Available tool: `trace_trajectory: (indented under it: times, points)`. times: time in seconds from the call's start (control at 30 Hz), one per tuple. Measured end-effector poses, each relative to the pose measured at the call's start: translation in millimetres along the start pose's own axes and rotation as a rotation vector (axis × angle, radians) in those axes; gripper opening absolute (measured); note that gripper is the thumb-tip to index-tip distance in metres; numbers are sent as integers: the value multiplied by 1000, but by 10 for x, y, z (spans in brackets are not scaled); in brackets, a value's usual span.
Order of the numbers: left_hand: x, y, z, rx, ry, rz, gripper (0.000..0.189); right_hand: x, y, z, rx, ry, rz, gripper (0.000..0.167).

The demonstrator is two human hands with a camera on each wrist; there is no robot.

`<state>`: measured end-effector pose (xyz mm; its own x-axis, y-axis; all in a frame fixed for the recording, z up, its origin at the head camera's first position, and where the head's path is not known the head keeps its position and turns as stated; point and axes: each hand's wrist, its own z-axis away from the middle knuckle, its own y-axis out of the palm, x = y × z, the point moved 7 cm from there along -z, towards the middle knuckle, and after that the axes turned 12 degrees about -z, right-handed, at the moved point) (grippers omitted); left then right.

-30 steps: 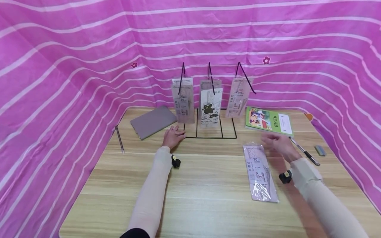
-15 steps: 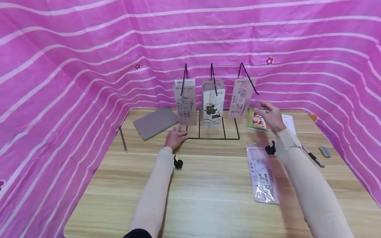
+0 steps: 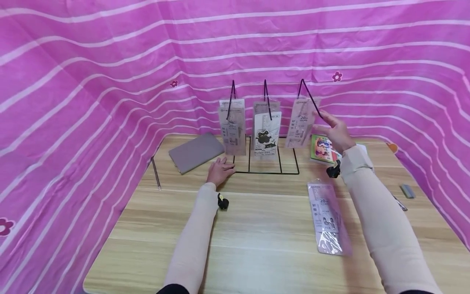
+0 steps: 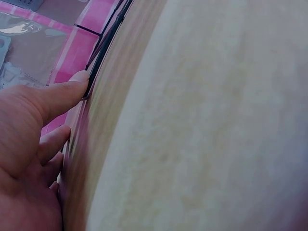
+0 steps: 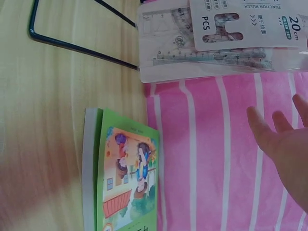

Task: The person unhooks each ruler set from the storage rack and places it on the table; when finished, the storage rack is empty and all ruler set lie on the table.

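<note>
My left hand (image 3: 219, 170) rests at the front left corner of the black wire display rack (image 3: 280, 163); in the left wrist view its thumb (image 4: 72, 86) presses on the wire. Clear-bagged ruler sets hang from the rack's three hooks: a left group (image 3: 235, 136), a middle group with a black-cat card (image 3: 267, 136) in front, and a right one (image 3: 299, 126). My right hand (image 3: 337, 134) is raised beside the right hook's tip, its fingers extended. The right wrist view shows these fingers (image 5: 262, 127) spread apart, holding nothing, below the hanging ruler set (image 5: 226, 57).
Another ruler set (image 3: 327, 218) lies flat on the table, front right. A green picture-covered book (image 3: 323, 148) lies behind my right forearm, with an eraser (image 3: 407, 190) and partly hidden pen (image 3: 401, 203) to the right. A grey notebook (image 3: 196, 153) and pencil (image 3: 156, 173) lie left.
My right hand has moved from beside the flat ruler set up and back to the right hook. My left hand keeps its place at the rack's corner. The head view has shifted slightly.
</note>
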<state>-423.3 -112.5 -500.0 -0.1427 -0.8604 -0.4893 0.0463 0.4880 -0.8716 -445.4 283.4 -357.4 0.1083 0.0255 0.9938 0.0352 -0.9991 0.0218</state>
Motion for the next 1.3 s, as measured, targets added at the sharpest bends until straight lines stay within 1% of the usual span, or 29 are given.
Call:
trace_trajectory:
  times: [0.17, 0.33, 0.47, 0.57, 0.7, 0.73, 0.77, 0.93, 0.97, 1.0, 1.13, 1.3]
  points:
    - [-29, 7, 7, -11, 16, -20, 35, 27, -7, -6, 11, 2, -16, 56]
    - [-45, 2, 17, -28, 24, 2, 35, 49, 10, -29, 12, -14, -18, 52]
    - [-48, 3, 20, -30, 20, 1, 34, 67, 33, -17, -5, -34, 33, 51]
    - [-31, 9, 8, -22, 13, 10, 34, 95, 60, 0, -17, -81, 100, 49]
    - [23, 36, -29, -16, 9, 59, 34, 122, 81, 24, -61, -142, 151, 45]
    - [32, 34, -34, -36, 22, 64, 33, 125, 83, 29, -73, -152, 146, 44]
    - [44, 42, -39, -37, 23, 68, 33, 128, 84, 33, -86, -160, 142, 44]
    - [33, 28, -26, -32, 24, 63, 33, 143, 84, 40, -127, -211, 91, 43]
    - [24, 26, -21, -12, 13, 60, 33, 148, 80, 43, -133, -222, 83, 42]
    - [11, 17, -13, -9, 11, 53, 33, 154, 79, 49, -136, -234, 78, 41]
    - [-18, -8, 7, -22, 15, 16, 33, 178, 87, 99, -129, -262, 16, 37]
    - [-1, -4, -4, -23, 15, 10, 34, 284, 139, 267, -102, -290, -48, 32]
